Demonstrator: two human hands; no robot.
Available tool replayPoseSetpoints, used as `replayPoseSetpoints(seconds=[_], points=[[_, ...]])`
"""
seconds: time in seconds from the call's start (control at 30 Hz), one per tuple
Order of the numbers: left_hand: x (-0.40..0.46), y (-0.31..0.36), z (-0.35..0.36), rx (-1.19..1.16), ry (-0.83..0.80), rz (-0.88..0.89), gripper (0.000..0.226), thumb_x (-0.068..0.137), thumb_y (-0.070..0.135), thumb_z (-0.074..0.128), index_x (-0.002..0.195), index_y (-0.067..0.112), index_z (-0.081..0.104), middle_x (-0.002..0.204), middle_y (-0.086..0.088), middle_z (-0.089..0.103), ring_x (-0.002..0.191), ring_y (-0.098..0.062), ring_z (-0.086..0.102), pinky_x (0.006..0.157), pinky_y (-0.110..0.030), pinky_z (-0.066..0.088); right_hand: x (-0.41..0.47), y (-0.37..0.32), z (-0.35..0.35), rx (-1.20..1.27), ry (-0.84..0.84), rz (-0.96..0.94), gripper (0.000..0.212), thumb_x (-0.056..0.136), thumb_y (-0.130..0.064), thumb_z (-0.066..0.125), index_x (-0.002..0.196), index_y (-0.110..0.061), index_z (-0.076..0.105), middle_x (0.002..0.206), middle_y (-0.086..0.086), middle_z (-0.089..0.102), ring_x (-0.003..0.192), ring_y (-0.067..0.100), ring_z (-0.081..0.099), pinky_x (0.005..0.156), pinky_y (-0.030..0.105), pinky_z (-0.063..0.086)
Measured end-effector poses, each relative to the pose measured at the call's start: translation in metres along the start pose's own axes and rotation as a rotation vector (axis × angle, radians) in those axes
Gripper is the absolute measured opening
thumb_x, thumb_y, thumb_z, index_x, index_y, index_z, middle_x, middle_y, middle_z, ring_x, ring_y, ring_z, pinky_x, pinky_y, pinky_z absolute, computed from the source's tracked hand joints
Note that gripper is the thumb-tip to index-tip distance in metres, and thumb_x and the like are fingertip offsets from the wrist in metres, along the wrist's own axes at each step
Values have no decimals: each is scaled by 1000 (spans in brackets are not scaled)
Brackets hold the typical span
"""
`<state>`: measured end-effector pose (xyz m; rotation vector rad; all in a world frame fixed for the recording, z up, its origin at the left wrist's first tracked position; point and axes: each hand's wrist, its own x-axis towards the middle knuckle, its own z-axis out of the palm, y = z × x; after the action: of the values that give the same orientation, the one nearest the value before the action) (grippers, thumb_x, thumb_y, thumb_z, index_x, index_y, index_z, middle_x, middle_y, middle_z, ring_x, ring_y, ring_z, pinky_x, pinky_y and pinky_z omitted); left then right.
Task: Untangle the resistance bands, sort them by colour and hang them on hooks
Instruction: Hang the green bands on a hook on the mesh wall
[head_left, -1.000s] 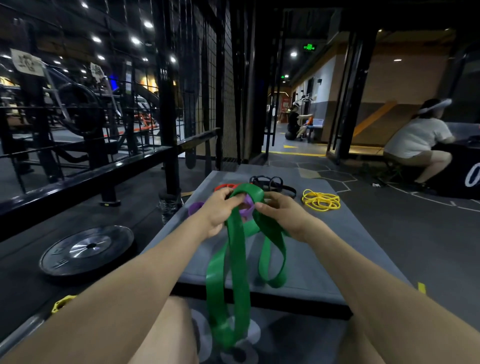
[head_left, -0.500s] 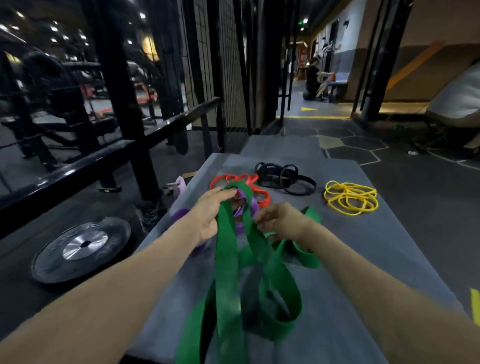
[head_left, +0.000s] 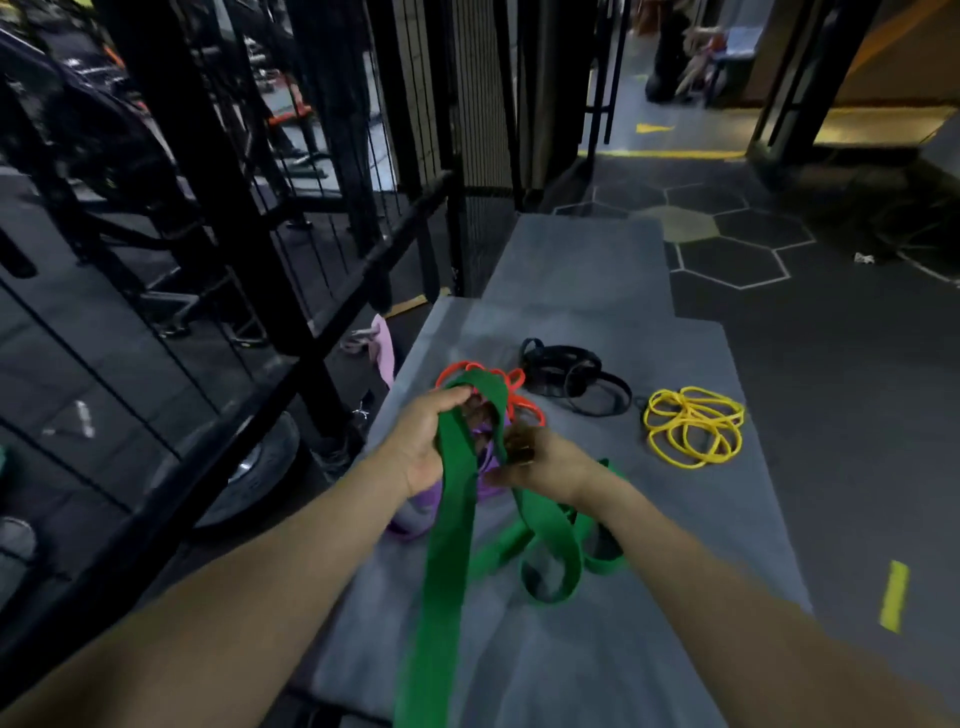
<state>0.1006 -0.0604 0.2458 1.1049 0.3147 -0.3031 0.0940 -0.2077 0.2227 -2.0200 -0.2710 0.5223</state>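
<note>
1. Green resistance band (head_left: 451, 499) draped over the left hand (head_left: 426, 441), fingers curled round its top loop; lower loops lying on the grey mat (head_left: 597, 291).
2. Right hand (head_left: 545, 462) pinching the band beside a purple band (head_left: 485, 467).
3. Beyond: red band (head_left: 524, 400), black bands (head_left: 571, 379), yellow bands (head_left: 693, 426).
4. Left of the mat: black railing (head_left: 311, 338).

Open grey mat (head_left: 597, 270) along the far edge and at the far-right corner, bare near the front-right edge too. Blocked mid-mat by black bands (head_left: 574, 382), red bands (head_left: 524, 402) and yellow bands (head_left: 693, 426). Hemmed along the left edge by a black rail (head_left: 332, 306), weight plate (head_left: 260, 467) just beyond.
</note>
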Motion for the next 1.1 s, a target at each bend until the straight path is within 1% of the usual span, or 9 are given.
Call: replayPoseSetpoints(seconds=[0.1,0.2,0.3,0.37,0.47,0.57,0.7,0.93,1.1], points=[[-34,44,20,-60,4,-3,23,94,9,41,85,7,62,61,-4,70,56,-14,67,61,-26,55,-14,-57,-16,-57,82,-26,35,85,-14,65,115,-3,53,105,20,66,100,30,62,79,28,47],[-68,89,36,-126,22,26,21,94,10,42,84,8,60,66,-5,70,64,-17,67,64,-33,55,-27,-113,-38,-156,76,-79,27,89,-11,57,115,-5,53,110,18,65,103,29,60,90,41,48],[-100,131,55,-150,41,91,18,95,10,44,87,4,59,66,-6,69,58,-17,68,52,-27,56,-47,-169,-66,-221,54,-155,8,94,-11,49,88,-11,54,84,11,58,80,20,51,68,32,40],[-124,156,72,-141,47,161,18,94,9,46,81,5,58,59,-3,66,52,-13,66,50,-24,55,-61,-202,-81,-175,57,-206,26,96,-12,46,71,-16,45,68,4,48,67,17,44,60,28,33],[-162,185,94,-103,60,281,23,91,1,48,76,9,64,59,-1,66,55,-13,63,65,-32,51,-83,-245,-99,-185,52,-316,27,98,-8,42,72,-18,46,67,-3,49,61,7,44,51,9,35],[-204,206,118,-13,81,396,20,90,-3,48,88,8,64,65,-1,66,66,-17,61,68,-33,52,-106,-284,-118,-248,36,-444,18,98,-10,42,83,-15,51,79,1,57,72,14,53,52,8,38],[-260,228,147,8,186,531,15,89,-1,51,85,11,59,55,4,62,54,-11,61,60,-26,53,-134,-327,-140,-366,-14,-563,17,95,-12,46,80,-18,53,88,13,65,83,28,62,67,34,48],[-345,275,176,71,321,744,21,75,9,68,94,16,59,86,-1,64,84,-18,59,89,-43,42,-178,-414,-162,-460,-21,-706,9,95,-14,48,89,-11,53,89,11,59,81,26,57,62,31,44],[-394,309,191,161,418,910,6,89,15,58,83,16,56,65,3,59,54,-7,59,57,-25,51,-208,-481,-142,-345,-57,-853,17,89,-16,53,94,-3,63,94,24,67,89,37,64,82,53,53]])
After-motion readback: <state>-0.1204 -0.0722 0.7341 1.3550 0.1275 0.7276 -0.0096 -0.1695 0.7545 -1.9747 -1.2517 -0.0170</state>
